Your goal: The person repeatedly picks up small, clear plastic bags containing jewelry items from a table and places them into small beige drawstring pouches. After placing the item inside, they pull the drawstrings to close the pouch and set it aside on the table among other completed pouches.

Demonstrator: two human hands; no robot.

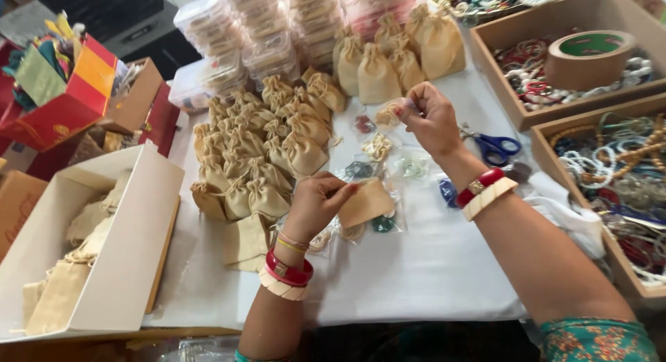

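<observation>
My left hand [316,202] pinches the mouth of a small beige drawstring pouch [368,202] just above the white table cover [416,265]. Farther back, my right hand [430,116] is raised and holds a small clear packet [390,112] with a pale golden trinket inside. Both wrists wear red and cream bangles. Between the hands lie several clear packets of coloured jewellery [378,150]. A heap of filled beige pouches [257,154] sits left of my left hand.
Blue-handled scissors [496,148] lie right of my right hand. Wooden trays [555,116] at the right hold beads, bangles and a tape roll [588,57]. A white box [132,244] with pouches stands at left. Stacked clear containers [270,36] and larger pouches [395,53] line the back.
</observation>
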